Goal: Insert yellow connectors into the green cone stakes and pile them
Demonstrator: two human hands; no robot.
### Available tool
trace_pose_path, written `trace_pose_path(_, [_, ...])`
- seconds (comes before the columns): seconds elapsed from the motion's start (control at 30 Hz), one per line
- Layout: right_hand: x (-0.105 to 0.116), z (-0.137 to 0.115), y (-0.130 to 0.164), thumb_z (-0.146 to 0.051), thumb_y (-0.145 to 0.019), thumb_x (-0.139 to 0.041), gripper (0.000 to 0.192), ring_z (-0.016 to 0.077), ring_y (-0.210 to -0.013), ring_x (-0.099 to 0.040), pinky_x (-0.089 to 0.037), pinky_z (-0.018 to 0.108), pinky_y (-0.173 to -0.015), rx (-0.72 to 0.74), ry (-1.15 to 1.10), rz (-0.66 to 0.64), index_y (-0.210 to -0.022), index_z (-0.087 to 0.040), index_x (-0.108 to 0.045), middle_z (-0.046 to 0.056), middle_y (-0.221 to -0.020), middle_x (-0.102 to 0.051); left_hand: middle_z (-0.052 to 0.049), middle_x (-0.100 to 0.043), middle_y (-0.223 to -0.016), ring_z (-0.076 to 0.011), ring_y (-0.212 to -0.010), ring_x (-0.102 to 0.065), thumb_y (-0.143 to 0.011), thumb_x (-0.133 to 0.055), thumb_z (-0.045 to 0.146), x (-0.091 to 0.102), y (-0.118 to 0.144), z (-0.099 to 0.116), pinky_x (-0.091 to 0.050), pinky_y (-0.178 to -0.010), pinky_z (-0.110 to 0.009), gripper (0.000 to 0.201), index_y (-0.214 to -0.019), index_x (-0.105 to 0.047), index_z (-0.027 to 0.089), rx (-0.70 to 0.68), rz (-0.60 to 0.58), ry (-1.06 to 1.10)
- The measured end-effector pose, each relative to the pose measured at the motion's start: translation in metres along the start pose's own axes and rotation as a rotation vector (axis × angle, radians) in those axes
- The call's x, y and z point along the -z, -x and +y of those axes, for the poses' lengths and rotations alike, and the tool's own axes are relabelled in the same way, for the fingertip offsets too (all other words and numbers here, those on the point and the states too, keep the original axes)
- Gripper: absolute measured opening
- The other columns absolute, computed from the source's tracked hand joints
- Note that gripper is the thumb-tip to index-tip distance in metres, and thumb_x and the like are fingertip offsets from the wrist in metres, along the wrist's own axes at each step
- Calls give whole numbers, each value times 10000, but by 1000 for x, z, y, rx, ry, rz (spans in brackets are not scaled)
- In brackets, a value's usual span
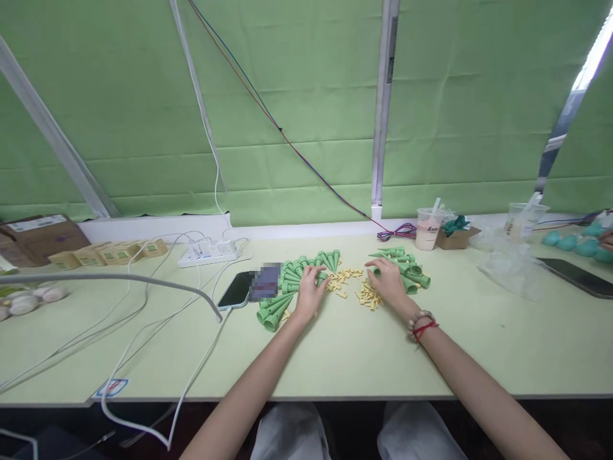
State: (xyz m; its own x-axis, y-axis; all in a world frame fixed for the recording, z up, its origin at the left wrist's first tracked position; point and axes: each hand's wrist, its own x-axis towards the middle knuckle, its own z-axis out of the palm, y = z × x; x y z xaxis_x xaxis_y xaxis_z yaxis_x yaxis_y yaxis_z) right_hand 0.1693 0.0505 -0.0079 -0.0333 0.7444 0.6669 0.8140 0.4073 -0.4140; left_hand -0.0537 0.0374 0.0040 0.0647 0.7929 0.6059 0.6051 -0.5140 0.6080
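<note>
Hands out on the pale green counter (335, 358), both working the middle of the spread. Left hand (310, 292) lies on the row of green cones (292, 281), fingers (320, 273) curled over the cone tips at its twelve o'clock; whether they actually pinch one, I cannot tell. More cones from that row trail off toward seven o'clock of the hand. Right hand (389, 284) rests palm down, fingers loose and spread, touching the second heap of green cones (407, 268) at its one o'clock. Between the hands, a scatter of small yellow pieces (352, 284) covers the counter, some just under the right palm. Beaded bracelet with red cord (422, 324) rings the right wrist. At nine o'clock of the left hand, a dark phone (237, 291) lies flat, cable attached. Farther off at one o'clock, a plastic cup with a straw (428, 228) stands by the wall.
</note>
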Motion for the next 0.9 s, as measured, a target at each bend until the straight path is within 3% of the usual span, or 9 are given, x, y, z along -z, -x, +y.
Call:
trace_pose_path(0.1, [-6, -20, 6, -310, -828, -516, 219, 235, -991, -562, -344, 401, -888, 67, -72, -211, -970, -193, -635, 82, -1023, -638, -69, -561, -942, -154, -715, -525, -815, -519, 302, 1, -1, 5, -433, -683, -292, 205, -938, -623, 174, 61, 60, 75])
trace_pose_path(0.17, [-9, -28, 10, -430, -803, -559, 336, 247, -1039, -540, -344, 410, -898, 89, -89, -292, -1046, -207, -619, 86, -1082, -615, -67, -589, -920, -140, -659, -509, -815, -517, 313, 1, -2, 6, -422, -662, -284, 203, -905, -628, 169, 119, 82, 125])
trace_pose_path(0.27, [-7, -34, 14, -547, -750, -589, 478, 264, -1093, -505, -333, 433, -924, 119, -100, -340, -1103, -224, -597, 92, -1139, -587, -69, -601, -960, -118, -611, -486, -788, -552, 319, 0, -3, 4, -422, -649, -277, 224, -935, -619, 163, 208, 102, 197])
trace_pose_path(0.37, [-2, -38, 14, -532, -730, -626, 475, 249, -1080, -512, -339, 423, -929, 203, -147, -350, -1092, -227, -595, 84, -1141, -587, -90, -557, -1092, -101, -624, -504, -741, -605, 311, -1, -5, 0, -439, -643, -269, 335, -1042, -588, 166, 289, 165, 272])
trace_pose_path(0.43, [0, -44, 15, -488, -741, -638, 372, 215, -980, -557, -377, 378, -883, 263, -194, -343, -986, -209, -624, 69, -1029, -626, -105, -519, -1156, -93, -637, -518, -713, -636, 298, -1, -6, -1, -447, -635, -263, 427, -1115, -557, 176, 339, 240, 331])
trace_pose_path(0.53, [0, -60, 20, -437, -767, -629, 251, 150, -703, -568, -424, 282, -691, 300, -260, -381, -779, -187, -616, 19, -736, -625, -111, -481, -1209, -87, -686, -534, -697, -655, 271, 2, -8, 0, -452, -627, -238, 514, -1185, -508, 201, 367, 369, 411])
trace_pose_path(0.63, [-3, -82, 31, -404, -778, -622, 224, 123, -626, -544, -417, 242, -609, 342, -347, -485, -718, -191, -589, -5, -676, -605, -101, -485, -1207, -75, -728, -538, -698, -656, 247, 8, -11, 5, -452, -622, -202, 517, -1186, -491, 211, 331, 459, 453])
trace_pose_path(0.77, [-7, -103, 45, -367, -758, -646, 183, 167, -851, -565, -414, 307, -825, 472, -381, -547, -833, -203, -611, 18, -860, -638, -75, -558, -1065, -56, -627, -533, -679, -679, 282, 13, -13, 14, -437, -537, -181, 439, -1081, -526, 190, 316, 483, 488])
trace_pose_path(0.9, [-11, -100, 45, -416, -815, -573, 332, 217, -1060, -501, -341, 384, -943, 475, -323, -557, -1079, -215, -592, 62, -1096, -612, 24, -563, -637, -70, -448, -497, -675, -686, 337, 12, -11, 20, -402, -451, -192, 378, -982, -535, 175, 394, 391, 550])
